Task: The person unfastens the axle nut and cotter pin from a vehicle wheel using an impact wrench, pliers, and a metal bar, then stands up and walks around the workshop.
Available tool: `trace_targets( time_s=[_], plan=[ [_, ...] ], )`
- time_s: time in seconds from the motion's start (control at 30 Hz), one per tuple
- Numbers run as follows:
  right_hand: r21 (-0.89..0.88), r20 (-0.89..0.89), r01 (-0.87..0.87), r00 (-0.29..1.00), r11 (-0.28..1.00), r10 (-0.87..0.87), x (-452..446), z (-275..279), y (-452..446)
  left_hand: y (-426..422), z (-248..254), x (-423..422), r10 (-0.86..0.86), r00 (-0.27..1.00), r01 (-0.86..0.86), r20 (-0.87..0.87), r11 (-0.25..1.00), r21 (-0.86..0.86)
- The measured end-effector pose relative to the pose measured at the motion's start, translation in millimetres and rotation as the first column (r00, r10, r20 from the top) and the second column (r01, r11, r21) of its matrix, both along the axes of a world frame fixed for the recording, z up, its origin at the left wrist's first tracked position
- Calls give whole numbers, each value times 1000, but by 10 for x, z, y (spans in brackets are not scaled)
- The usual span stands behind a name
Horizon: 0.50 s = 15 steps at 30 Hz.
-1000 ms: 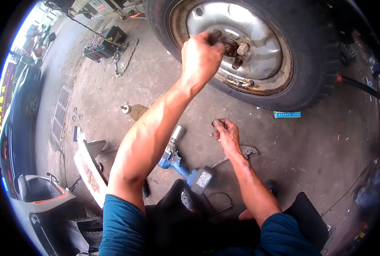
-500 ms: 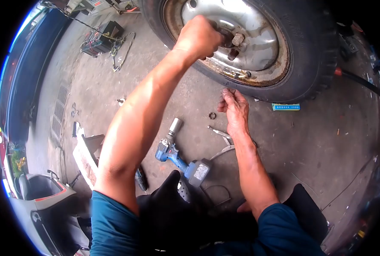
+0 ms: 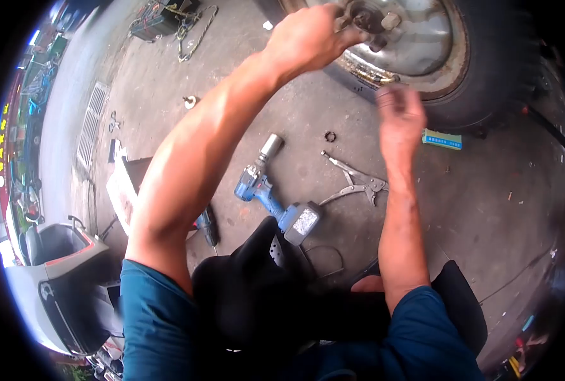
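Note:
At the top, my left hand [image 3: 305, 38] reaches to the hub of a wheel [image 3: 425, 44]. Its fingers and thumb close round a rusty lug nut [image 3: 342, 24] left of the dark hub centre [image 3: 366, 18]. Another lug nut [image 3: 392, 21] sits to the right of the hub. My right hand [image 3: 402, 108] is raised in front of the tyre's lower edge [image 3: 466, 113], smeared by motion, so its fingers are unclear. On the floor below lie a dark ring or nut [image 3: 330, 136], locking pliers [image 3: 358, 180] and a blue impact wrench [image 3: 266, 193] with a long socket.
A blue-green box [image 3: 442, 140] lies by the tyre. Another power tool [image 3: 207, 227] is beside my left arm. A battery with rope [image 3: 155, 22] stands at the back left, near a floor grate [image 3: 92, 124]. A scooter [image 3: 63, 286] is at the left edge.
The view has shifted, with floor things appearing higher. My left hand stays at the hub, its thumb now extended along the nut. My right hand has moved up and right, closer to the wheel rim.

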State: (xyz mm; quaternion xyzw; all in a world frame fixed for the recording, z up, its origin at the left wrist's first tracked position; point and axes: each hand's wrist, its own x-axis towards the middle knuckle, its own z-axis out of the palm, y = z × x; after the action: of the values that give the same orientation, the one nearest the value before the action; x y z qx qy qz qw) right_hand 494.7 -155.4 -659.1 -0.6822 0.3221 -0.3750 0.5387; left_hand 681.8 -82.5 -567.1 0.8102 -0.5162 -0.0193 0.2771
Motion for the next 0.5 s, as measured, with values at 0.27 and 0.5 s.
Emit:
trace_targets(
  time_s=[0.27, 0.5],
  plan=[
    [-74, -925, -716, 309, 694, 221, -796, -1294, 648, 2284, -1544, -928, 288, 937, -191, -197, 896, 402],
    [-69, -945, -845, 226, 530, 238, -985, -1355, 288, 3186, -2631, -986, 673, 332, -866, -661, 496, 70]
  ],
)
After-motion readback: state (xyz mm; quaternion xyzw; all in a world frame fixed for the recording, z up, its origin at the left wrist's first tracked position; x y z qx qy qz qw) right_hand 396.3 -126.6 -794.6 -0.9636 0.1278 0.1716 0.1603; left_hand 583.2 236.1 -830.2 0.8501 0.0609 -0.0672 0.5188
